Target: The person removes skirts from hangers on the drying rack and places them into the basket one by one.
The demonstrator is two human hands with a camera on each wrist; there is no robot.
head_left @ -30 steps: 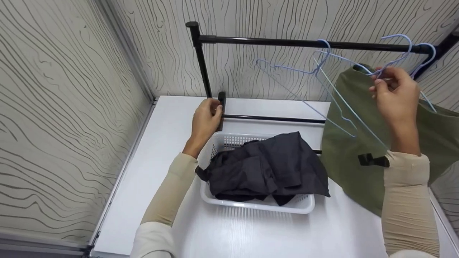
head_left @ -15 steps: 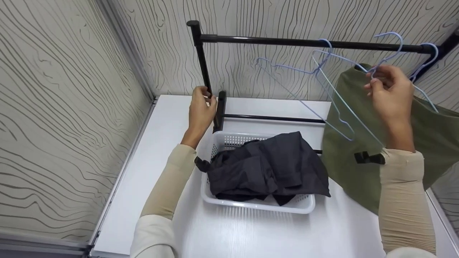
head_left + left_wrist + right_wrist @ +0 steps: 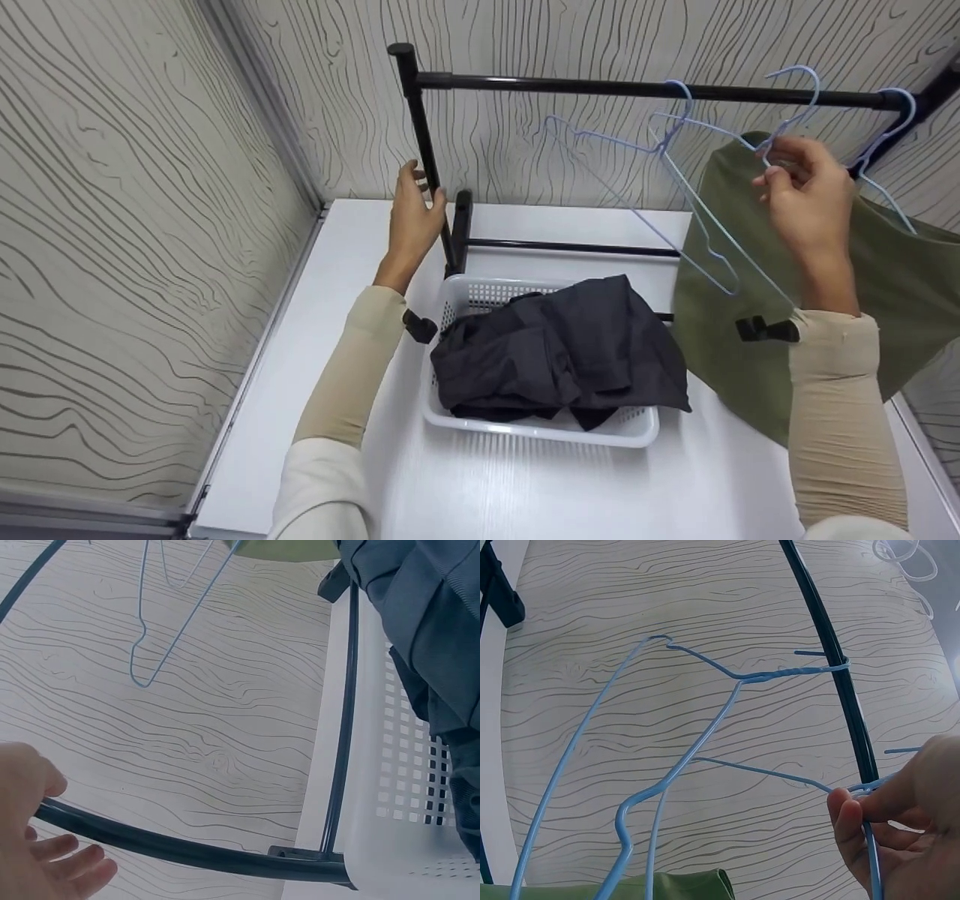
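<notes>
In the head view my right hand (image 3: 814,199) pinches a light-blue wire hanger (image 3: 817,88) at its neck, thumb against fingertips. Its hook is up by the rail; I cannot tell whether it touches. A second blue hanger (image 3: 615,141) hangs bare from the rail (image 3: 540,84), left of the held one. A green garment (image 3: 739,382) hangs at the right from another blue hanger (image 3: 889,201). My left hand (image 3: 415,217) is at the rack's left post (image 3: 422,139). In the left wrist view its fingers (image 3: 75,866) are loosely extended, with the post (image 3: 150,841) between thumb and fingers.
Below the rack, a white perforated basket (image 3: 540,431) holds a crumpled dark garment (image 3: 555,349). It stands on a white tabletop (image 3: 480,487). A low black crossbar (image 3: 570,247) runs behind it. Wood-patterned panels (image 3: 135,247) enclose the left and back.
My left hand has risen along the post and its fingers have spread. The right hand has shifted a little left with the hanger. Basket and garments stay where they were.
</notes>
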